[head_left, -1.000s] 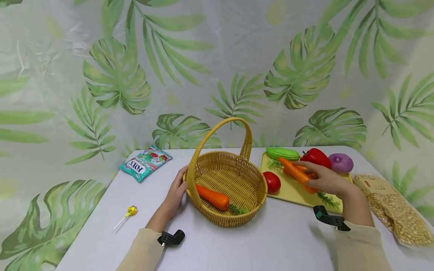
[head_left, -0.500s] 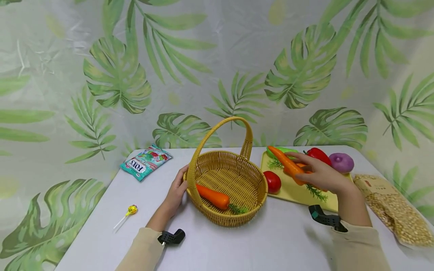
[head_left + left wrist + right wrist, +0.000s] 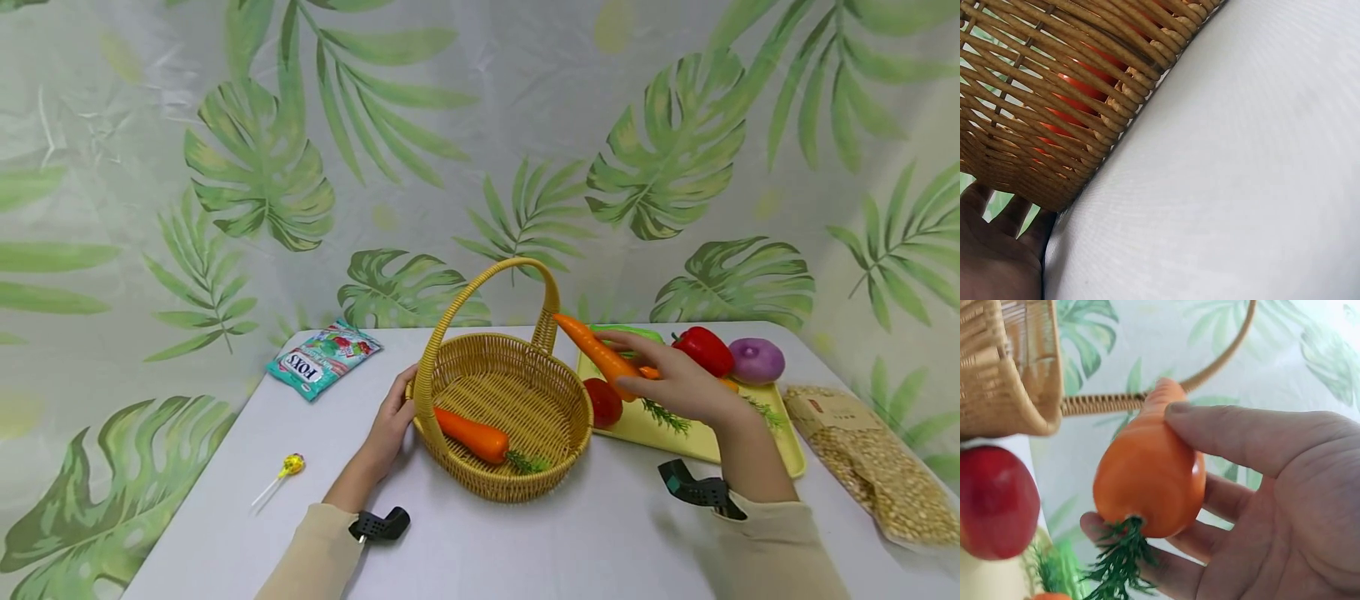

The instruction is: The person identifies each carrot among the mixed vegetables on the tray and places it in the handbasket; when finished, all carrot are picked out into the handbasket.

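Note:
My right hand [image 3: 675,375] holds an orange carrot [image 3: 600,354] with green leaves, in the air above the yellow tray's left part. In the right wrist view the thumb lies on one side of the carrot [image 3: 1147,469], the fingers round the other. My left hand [image 3: 390,425] rests against the left outer side of the wicker basket [image 3: 502,492]; in the left wrist view its fingers lie fairly straight along the wall. Inside the basket lies another carrot [image 3: 472,435].
On the yellow tray [image 3: 690,446] are a tomato [image 3: 602,404], a red pepper [image 3: 703,352], a purple onion [image 3: 757,361] and a partly hidden green vegetable [image 3: 637,332]. A bag of corn kernels [image 3: 873,467] lies at right, a candy bag [image 3: 324,360] and a lollipop [image 3: 291,467] at left.
My right hand has lifted the carrot and carried it left from over the middle of the tray toward the basket. The left hand and basket have stayed in place.

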Demonstrator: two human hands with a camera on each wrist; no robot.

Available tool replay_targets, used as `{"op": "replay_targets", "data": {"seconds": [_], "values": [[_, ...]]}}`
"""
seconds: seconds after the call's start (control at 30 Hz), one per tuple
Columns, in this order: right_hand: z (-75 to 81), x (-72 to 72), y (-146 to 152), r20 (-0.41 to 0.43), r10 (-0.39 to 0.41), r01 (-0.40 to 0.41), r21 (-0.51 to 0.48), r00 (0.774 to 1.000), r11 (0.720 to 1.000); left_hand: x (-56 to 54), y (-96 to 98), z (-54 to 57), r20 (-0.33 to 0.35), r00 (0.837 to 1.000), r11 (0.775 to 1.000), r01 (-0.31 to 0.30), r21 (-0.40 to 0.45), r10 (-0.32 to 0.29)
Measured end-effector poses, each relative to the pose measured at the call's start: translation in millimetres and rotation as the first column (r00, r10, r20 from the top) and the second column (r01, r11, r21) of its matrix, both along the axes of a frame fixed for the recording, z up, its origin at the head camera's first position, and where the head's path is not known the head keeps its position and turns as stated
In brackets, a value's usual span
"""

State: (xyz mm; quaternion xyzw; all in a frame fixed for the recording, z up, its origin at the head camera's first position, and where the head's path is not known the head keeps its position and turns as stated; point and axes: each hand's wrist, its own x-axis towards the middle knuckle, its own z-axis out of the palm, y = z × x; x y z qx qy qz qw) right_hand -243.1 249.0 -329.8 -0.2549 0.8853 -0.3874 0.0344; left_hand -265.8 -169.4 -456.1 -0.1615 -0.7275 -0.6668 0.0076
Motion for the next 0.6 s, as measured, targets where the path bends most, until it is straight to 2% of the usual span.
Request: {"op": "replay_targets", "data": {"seconds": [0.43, 0.6], "values": [[-4.3, -2.4, -33.0, -0.006, 0.074, -0.074, -0.103, 0.997, 0.992, 0.0, 0.9, -0.8, -0.006, 1.0, 1.0, 0.003, -0.006, -0.003], [-5.2, -4.7, -47.6, -0.045, 0.089, -0.095, -0.135, 0.995, 0.986, -1.3, -0.1, -1.2, -0.012, 1.0, 1.0, 0.002, -0.008, -0.002]]}}
